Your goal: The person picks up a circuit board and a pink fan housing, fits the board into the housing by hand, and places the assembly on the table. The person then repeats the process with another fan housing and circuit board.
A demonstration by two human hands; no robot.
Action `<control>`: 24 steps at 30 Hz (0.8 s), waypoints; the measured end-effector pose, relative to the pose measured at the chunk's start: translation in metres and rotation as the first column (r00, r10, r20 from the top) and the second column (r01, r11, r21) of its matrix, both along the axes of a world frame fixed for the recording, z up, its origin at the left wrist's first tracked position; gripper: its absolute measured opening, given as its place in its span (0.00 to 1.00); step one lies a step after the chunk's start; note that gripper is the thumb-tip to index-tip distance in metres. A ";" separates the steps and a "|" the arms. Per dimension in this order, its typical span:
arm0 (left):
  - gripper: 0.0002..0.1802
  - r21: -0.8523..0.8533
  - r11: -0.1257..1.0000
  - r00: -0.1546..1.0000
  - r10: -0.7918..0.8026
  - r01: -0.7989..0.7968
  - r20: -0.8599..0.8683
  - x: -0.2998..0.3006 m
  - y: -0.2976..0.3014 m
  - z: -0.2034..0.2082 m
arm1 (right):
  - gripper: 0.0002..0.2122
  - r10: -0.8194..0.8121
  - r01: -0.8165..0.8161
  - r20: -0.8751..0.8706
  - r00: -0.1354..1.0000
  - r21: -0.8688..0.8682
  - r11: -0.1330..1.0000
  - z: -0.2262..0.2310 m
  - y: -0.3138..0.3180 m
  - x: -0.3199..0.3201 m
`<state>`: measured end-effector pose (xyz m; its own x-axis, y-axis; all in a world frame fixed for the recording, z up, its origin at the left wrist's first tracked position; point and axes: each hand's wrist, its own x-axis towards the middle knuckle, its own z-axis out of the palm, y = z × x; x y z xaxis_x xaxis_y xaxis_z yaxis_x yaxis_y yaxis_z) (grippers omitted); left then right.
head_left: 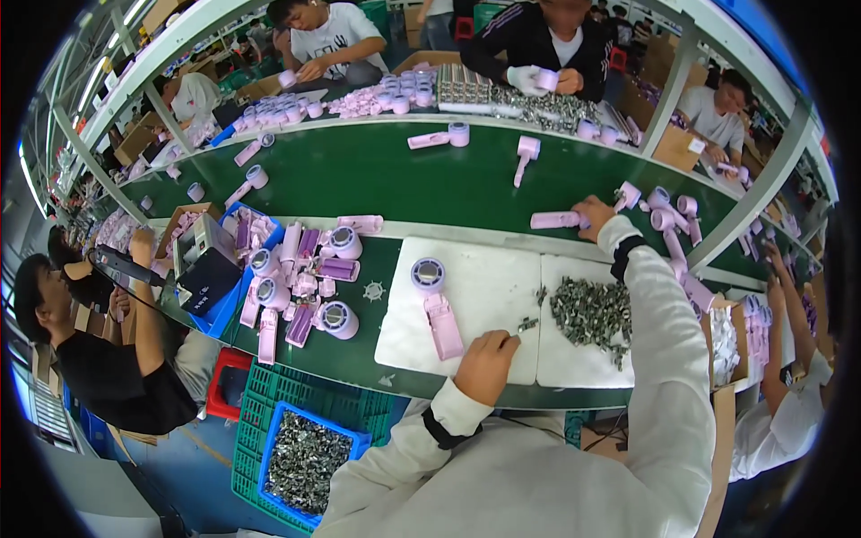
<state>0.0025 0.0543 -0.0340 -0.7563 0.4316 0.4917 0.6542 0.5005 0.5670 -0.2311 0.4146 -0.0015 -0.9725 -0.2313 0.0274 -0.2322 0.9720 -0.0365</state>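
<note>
My right hand (595,218) reaches out over the green conveyor belt and is closed on one end of a pink handheld fan (554,220); its handle points left and my fingers hide the other end. My left hand (485,366) rests at the near edge of the white foam pad (399,327), its fingers curled, whatever is in them hidden. Just beyond those fingertips lie a few small metal parts (528,325). Left of this hand an opened pink fan body (442,327) with a round lilac head (428,274) lies on the pad. A pile of small metal parts (592,316) covers the pad's right side.
Several pink fan parts (305,278) crowd the bench at left, beside a blue tray (208,325). More fans (527,160) lie along the green belt (377,175). A metal post (758,193) stands at right. Below is a blue crate (280,430) of metal parts. Co-workers sit around.
</note>
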 end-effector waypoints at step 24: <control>0.17 0.368 0.902 0.964 0.153 -0.226 0.218 0.028 -0.077 0.046 | 0.31 0.533 -0.497 0.015 0.846 -0.340 0.798 0.056 -0.178 0.144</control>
